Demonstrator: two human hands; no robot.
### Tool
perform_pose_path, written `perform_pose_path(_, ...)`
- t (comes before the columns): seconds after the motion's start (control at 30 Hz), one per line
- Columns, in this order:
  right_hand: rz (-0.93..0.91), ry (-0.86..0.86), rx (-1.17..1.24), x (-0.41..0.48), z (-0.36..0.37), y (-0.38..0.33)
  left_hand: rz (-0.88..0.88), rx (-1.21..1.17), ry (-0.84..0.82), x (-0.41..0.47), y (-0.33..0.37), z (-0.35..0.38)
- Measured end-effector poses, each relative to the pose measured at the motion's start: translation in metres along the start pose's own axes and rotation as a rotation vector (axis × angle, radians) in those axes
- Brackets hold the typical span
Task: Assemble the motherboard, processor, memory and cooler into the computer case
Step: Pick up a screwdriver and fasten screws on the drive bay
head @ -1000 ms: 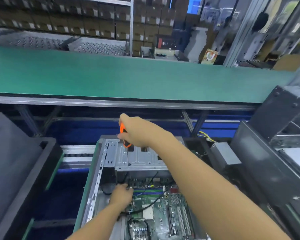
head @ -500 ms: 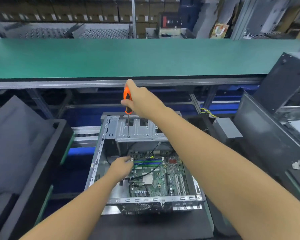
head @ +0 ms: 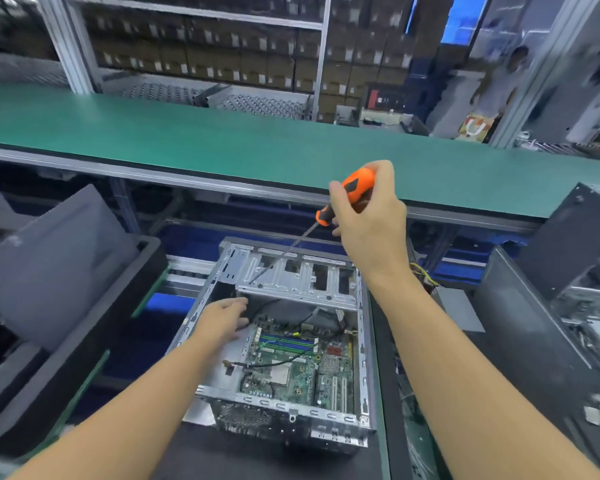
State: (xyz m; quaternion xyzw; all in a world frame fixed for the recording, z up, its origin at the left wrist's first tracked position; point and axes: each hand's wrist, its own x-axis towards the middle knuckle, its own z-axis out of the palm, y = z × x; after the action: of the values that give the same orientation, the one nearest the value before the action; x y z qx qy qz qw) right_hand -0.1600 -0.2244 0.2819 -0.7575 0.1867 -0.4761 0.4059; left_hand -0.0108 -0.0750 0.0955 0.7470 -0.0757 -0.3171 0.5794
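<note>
This is a factory assembly line for computers: a long green conveyor belt (head: 222, 140) runs across, stacked cardboard boxes (head: 222, 60) fill metal shelving (head: 321, 53) behind it, and an open computer case (head: 309, 285) sits below among dark foam trays (head: 111, 334).

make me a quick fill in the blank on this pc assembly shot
1. The right hand grips a screwdriver with an ____ handle.
2. The left hand, reaching inside the computer case beside the motherboard, holds ____.
3. The conveyor belt beyond the case is coloured ____.

Missing words: orange; nothing; green
</note>
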Motion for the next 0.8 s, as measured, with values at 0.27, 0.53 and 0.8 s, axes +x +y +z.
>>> perform_pose_path(0.27, 0.200, -0.026, 0.081, -0.064, -0.016, 0.007, -0.110, -0.476, -0.265, -0.032, 0.018, -0.002)
perform_pose_path(0.53, 0.639, -0.579, -0.003, -0.137, -0.003, 0.036, 0.057, -0.597, -0.310, -0.045, 0.033, 0.003)
perform_pose_path(0.8, 0.753, -0.610, 0.152, -0.184, 0.049, 0.030, 0.249, -0.263, -0.363, -0.060, 0.023, -0.017)
